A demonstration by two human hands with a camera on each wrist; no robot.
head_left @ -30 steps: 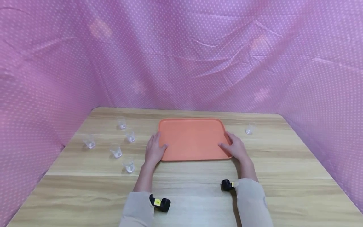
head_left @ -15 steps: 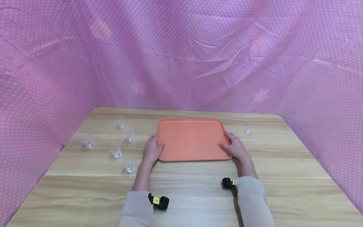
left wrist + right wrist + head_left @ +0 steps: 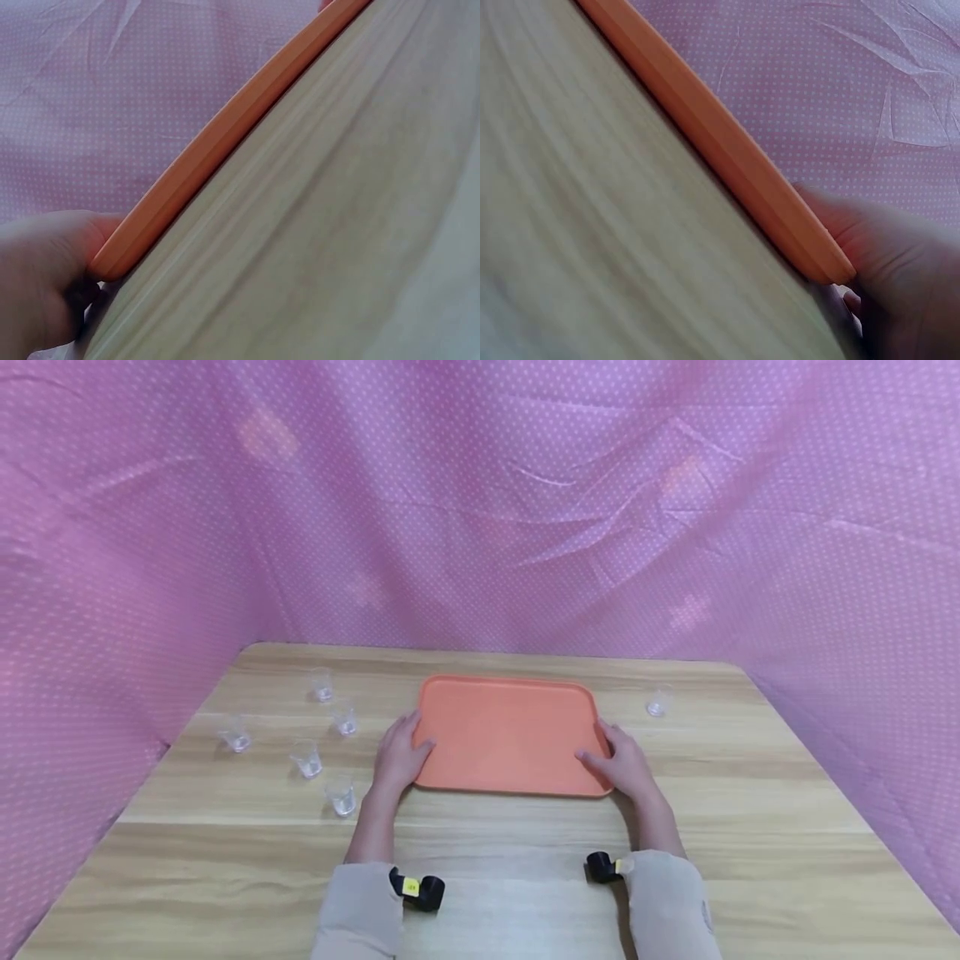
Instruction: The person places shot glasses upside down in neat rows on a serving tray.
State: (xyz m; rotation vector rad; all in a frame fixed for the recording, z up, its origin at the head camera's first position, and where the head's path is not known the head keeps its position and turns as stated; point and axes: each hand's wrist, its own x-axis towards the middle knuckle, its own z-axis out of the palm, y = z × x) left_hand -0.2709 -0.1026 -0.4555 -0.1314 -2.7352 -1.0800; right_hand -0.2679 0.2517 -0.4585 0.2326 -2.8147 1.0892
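Observation:
An orange rectangular tray [image 3: 510,735] lies on the wooden table in the head view, with nothing on it. My left hand [image 3: 399,756] grips its left edge, thumb over the rim and fingers along the outside. On the opposite edge my right hand [image 3: 624,762] holds the tray the same way. The left wrist view shows the tray's side wall [image 3: 202,157] close to the tabletop, with the left hand [image 3: 45,270] at its corner. In the right wrist view the right hand [image 3: 900,262] is at the other near corner; its lower fingers are mostly hidden.
Several small clear cups stand left of the tray, the nearest cup [image 3: 342,798] close to my left forearm. One more clear cup [image 3: 657,703] is right of the tray near the back. A pink dotted curtain [image 3: 480,527] surrounds the wooden table [image 3: 750,827].
The tray has turned slightly, its right side coming a little toward me. My left hand has shifted slightly left and my right hand slightly nearer. The cups stay where they were.

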